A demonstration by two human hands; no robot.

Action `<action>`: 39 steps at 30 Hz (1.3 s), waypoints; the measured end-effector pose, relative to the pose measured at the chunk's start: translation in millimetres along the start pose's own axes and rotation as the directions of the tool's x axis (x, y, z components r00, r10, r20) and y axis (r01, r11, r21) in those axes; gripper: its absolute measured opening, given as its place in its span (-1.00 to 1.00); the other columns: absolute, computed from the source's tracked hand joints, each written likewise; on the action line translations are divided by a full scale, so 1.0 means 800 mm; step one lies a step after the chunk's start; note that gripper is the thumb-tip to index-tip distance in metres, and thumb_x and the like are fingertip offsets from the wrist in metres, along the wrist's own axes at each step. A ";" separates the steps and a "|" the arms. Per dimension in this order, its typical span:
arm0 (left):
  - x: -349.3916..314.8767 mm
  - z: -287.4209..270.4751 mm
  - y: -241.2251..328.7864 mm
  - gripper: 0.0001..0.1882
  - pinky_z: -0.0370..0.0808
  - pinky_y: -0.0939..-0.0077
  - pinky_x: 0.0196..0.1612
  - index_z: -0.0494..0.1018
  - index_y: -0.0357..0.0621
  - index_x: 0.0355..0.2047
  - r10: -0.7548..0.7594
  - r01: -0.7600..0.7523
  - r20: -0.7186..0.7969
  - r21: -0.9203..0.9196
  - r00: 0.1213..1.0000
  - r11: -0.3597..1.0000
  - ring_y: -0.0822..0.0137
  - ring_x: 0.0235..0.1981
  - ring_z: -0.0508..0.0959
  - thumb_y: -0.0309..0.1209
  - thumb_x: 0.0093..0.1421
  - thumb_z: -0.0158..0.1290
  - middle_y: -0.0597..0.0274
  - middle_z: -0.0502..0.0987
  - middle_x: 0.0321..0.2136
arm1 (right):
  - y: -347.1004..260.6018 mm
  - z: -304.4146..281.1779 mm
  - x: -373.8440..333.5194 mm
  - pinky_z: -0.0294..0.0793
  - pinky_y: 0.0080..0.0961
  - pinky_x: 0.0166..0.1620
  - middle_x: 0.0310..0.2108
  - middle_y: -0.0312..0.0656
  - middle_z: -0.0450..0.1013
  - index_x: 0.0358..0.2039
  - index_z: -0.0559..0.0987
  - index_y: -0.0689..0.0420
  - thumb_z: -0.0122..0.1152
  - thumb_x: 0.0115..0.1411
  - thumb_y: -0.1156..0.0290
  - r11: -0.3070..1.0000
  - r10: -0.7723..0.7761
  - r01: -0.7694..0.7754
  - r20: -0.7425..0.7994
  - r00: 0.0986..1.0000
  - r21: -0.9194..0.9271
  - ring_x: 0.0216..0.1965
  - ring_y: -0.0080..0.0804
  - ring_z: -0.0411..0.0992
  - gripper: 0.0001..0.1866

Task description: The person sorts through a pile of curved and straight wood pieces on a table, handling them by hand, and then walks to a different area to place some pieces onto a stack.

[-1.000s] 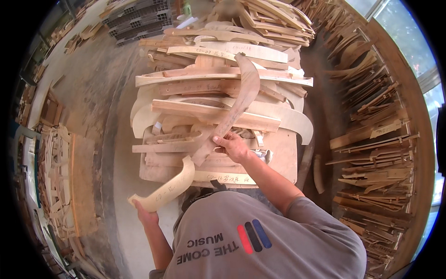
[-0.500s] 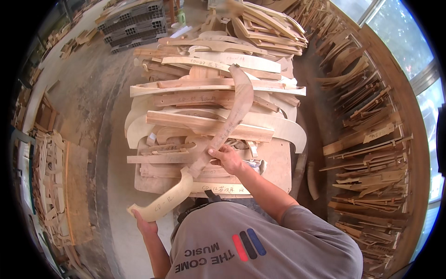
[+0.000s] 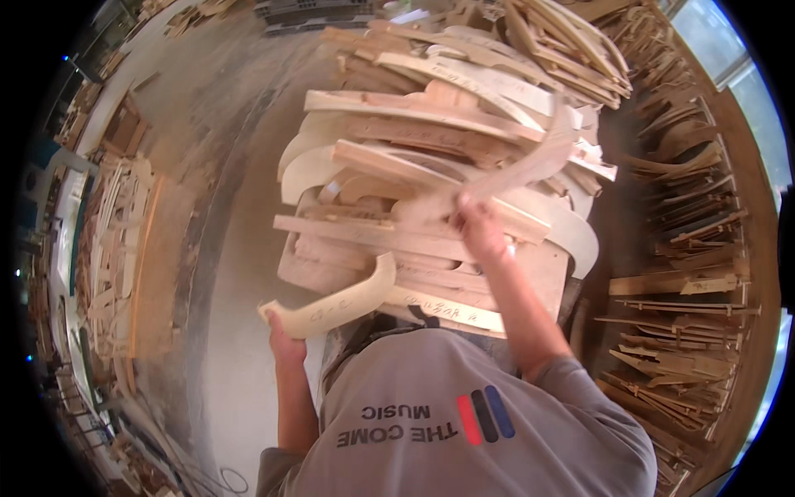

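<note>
Left grip (image 3: 286,338) on curved piece (image 3: 341,310), right grip (image 3: 479,228) stretched farther forward

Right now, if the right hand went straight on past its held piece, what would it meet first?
Beyond the curved piece, the right hand would probably meet the straight board, though blur makes depth unclear.

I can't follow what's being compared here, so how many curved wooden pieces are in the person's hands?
2: a pale curved piece in the left hand, and a longer, motion-blurred curved piece in the right hand. Neither hand appears to hide another.
</note>
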State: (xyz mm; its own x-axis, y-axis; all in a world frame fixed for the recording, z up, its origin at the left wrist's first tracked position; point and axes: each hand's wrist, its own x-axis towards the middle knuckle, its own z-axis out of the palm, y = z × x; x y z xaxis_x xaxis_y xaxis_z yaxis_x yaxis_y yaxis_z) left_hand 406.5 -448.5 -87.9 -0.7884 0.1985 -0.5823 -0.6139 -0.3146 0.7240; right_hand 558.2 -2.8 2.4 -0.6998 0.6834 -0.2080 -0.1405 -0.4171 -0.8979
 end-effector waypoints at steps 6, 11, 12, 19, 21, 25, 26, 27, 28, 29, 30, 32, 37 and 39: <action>-0.002 -0.008 -0.006 -0.32 0.38 0.23 0.20 0.17 -0.24 0.24 0.001 0.002 0.020 -0.137 1.000 0.991 0.12 0.14 0.42 0.11 0.41 -0.28 0.09 0.39 0.14 | -0.120 0.027 0.120 0.50 -0.59 -0.32 -0.39 -0.25 0.51 -0.26 0.48 0.13 0.06 0.38 0.26 0.966 0.025 -0.036 0.048 0.999 0.255 -0.34 -0.48 0.52 -0.80; 0.002 -0.021 -0.008 -0.31 0.34 0.21 0.24 0.15 -0.22 0.26 0.011 0.000 0.062 -0.173 0.998 0.985 0.11 0.16 0.39 0.11 0.40 -0.27 0.08 0.36 0.16 | -0.105 0.032 0.093 0.51 -0.55 -0.23 -0.30 -0.20 0.56 -0.22 0.55 0.16 0.15 0.33 0.20 0.946 0.035 -0.011 0.068 0.997 -0.324 -0.28 -0.51 0.51 -0.74; -0.002 -0.017 -0.006 -0.31 0.34 0.20 0.23 0.15 -0.22 0.25 0.024 -0.013 0.056 -0.180 0.998 0.984 0.11 0.16 0.39 0.11 0.40 -0.27 0.08 0.36 0.15 | -0.094 0.033 0.074 0.51 -0.54 -0.23 -0.31 -0.22 0.56 -0.23 0.57 0.16 0.16 0.32 0.20 0.897 0.010 0.031 0.091 0.996 -0.441 -0.28 -0.52 0.50 -0.73; -0.004 -0.043 0.008 -0.31 0.37 0.18 0.20 0.21 -0.24 0.20 -0.033 0.027 -0.029 -0.162 0.999 0.986 0.09 0.10 0.43 0.14 0.38 -0.26 0.05 0.42 0.07 | 0.049 -0.005 -0.021 0.49 -0.39 -0.28 -0.41 -0.11 0.55 -0.25 0.56 0.23 0.23 0.22 0.31 0.558 0.087 0.096 0.172 0.981 -0.824 -0.39 -0.36 0.50 -0.77; 0.002 -0.040 0.010 -0.31 0.38 0.21 0.18 0.22 -0.24 0.18 -0.046 0.040 -0.050 -0.116 0.998 0.992 0.11 0.09 0.44 0.15 0.38 -0.26 0.06 0.43 0.06 | 0.070 -0.005 -0.024 0.49 -0.36 -0.28 -0.40 -0.07 0.54 -0.23 0.54 0.23 0.24 0.21 0.33 0.484 0.004 0.191 0.220 0.975 -0.854 -0.38 -0.26 0.52 -0.77; 0.013 -0.034 0.014 -0.31 0.39 0.26 0.16 0.24 -0.26 0.17 -0.078 0.077 -0.026 -0.028 0.997 0.997 0.14 0.08 0.46 0.14 0.39 -0.28 0.07 0.45 0.04 | 0.096 0.027 0.007 0.51 -0.36 -0.18 -0.33 -0.07 0.56 -0.12 0.53 0.21 0.22 0.19 0.33 0.377 -0.064 0.214 0.205 0.977 -0.901 -0.26 -0.25 0.56 -0.71; 0.015 -0.029 0.014 -0.31 0.39 0.27 0.17 0.24 -0.26 0.18 -0.082 0.081 -0.029 -0.035 0.996 0.996 0.15 0.08 0.46 0.14 0.40 -0.29 0.07 0.45 0.05 | 0.104 0.031 0.017 0.51 -0.34 -0.16 -0.31 -0.05 0.56 -0.10 0.52 0.20 0.21 0.20 0.31 0.295 -0.064 0.199 0.188 0.980 -0.935 -0.23 -0.23 0.56 -0.68; 0.018 -0.020 0.015 -0.31 0.39 0.29 0.17 0.24 -0.26 0.19 -0.085 0.084 -0.029 -0.041 0.996 0.996 0.15 0.08 0.46 0.14 0.40 -0.30 0.07 0.45 0.05 | 0.118 0.034 0.031 0.52 -0.32 -0.14 -0.29 -0.04 0.56 -0.07 0.52 0.18 0.21 0.20 0.28 0.211 -0.068 0.181 0.171 0.983 -0.960 -0.20 -0.21 0.56 -0.66; 0.021 -0.013 0.016 -0.30 0.39 0.30 0.17 0.24 -0.27 0.19 -0.089 0.087 -0.029 -0.046 0.996 0.995 0.16 0.09 0.46 0.14 0.40 -0.30 0.07 0.45 0.06 | 0.132 0.035 0.043 0.52 -0.29 -0.13 -0.26 -0.02 0.56 -0.05 0.51 0.17 0.20 0.20 0.25 0.126 -0.073 0.160 0.152 0.986 -0.979 -0.17 -0.19 0.56 -0.64; 0.023 -0.006 0.018 -0.30 0.39 0.30 0.17 0.23 -0.27 0.20 -0.090 0.090 -0.009 -0.042 0.996 0.995 0.16 0.09 0.46 0.14 0.40 -0.31 0.07 0.44 0.07 | 0.143 0.034 0.056 0.52 -0.30 -0.14 -0.25 -0.03 0.56 -0.03 0.51 0.16 0.20 0.20 0.24 0.080 -0.027 0.176 0.174 0.984 -0.981 -0.18 -0.19 0.56 -0.61; 0.024 -0.003 0.018 -0.30 0.39 0.31 0.17 0.22 -0.27 0.21 -0.092 0.092 0.006 -0.039 0.996 0.995 0.17 0.10 0.46 0.13 0.41 -0.31 0.07 0.44 0.08 | 0.155 0.033 0.068 0.52 -0.30 -0.15 -0.24 -0.03 0.56 0.00 0.51 0.15 0.21 0.20 0.22 0.035 0.024 0.196 0.197 0.980 -0.980 -0.19 -0.18 0.56 -0.59; 0.028 0.006 0.016 -0.30 0.39 0.32 0.17 0.21 -0.28 0.22 -0.108 0.109 0.032 -0.020 0.994 0.994 0.18 0.10 0.45 0.13 0.41 -0.32 0.07 0.43 0.09 | 0.172 0.022 0.080 0.52 -0.31 -0.17 -0.24 -0.07 0.57 0.02 0.52 0.13 0.21 0.20 0.19 -0.192 0.071 0.313 0.305 0.950 -0.930 -0.22 -0.19 0.55 -0.58; 0.038 0.034 -0.001 -0.33 0.42 0.30 0.13 0.22 -0.32 0.21 -0.127 0.119 0.068 0.103 0.990 0.988 0.17 0.08 0.47 0.07 0.42 -0.25 0.04 0.43 0.08 | 0.160 0.042 0.083 0.41 -0.45 -0.31 -0.45 -0.29 0.53 -0.08 0.61 0.10 0.21 0.24 0.24 0.235 0.120 -0.066 -0.038 0.992 -0.970 -0.40 -0.37 0.47 -0.70; 0.041 0.052 -0.010 -0.36 0.44 0.28 0.10 0.24 -0.34 0.19 -0.142 0.136 0.120 0.056 0.983 0.989 0.16 0.04 0.49 0.02 0.40 -0.17 0.03 0.45 0.06 | 0.145 0.049 0.078 0.34 -0.52 -0.36 -0.52 -0.32 0.46 -0.20 0.62 0.15 0.23 0.22 0.27 0.534 0.197 -0.224 -0.138 0.971 -0.815 -0.45 -0.48 0.38 -0.76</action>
State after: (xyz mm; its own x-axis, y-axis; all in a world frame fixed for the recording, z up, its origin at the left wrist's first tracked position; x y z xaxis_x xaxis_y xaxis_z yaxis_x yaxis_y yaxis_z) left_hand 383.8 -400.6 -97.4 -0.6924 0.3512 -0.6302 -0.7165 -0.2325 0.6577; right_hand 470.8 -32.2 -99.4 -0.6105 0.6637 -0.4322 0.6526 0.1123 -0.7493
